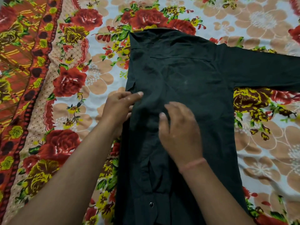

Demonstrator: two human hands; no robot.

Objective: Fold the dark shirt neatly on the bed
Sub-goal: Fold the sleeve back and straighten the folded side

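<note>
The dark shirt (191,82) lies back-up on the bed, collar at the far end. Its left side is folded inward, and that sleeve runs down the body with a cuff button showing near the bottom. The right sleeve (266,70) stretches out flat to the right edge of the view. My left hand (120,106) rests at the shirt's folded left edge, thumb on top and fingers tucked partly under the cloth. My right hand (180,130) lies flat on the folded sleeve in the middle of the shirt, fingers spread.
A floral bedsheet (90,82) with red roses and peach flowers covers the bed. An orange patterned border (21,65) runs down the left side. A pink band circles my right wrist (193,166).
</note>
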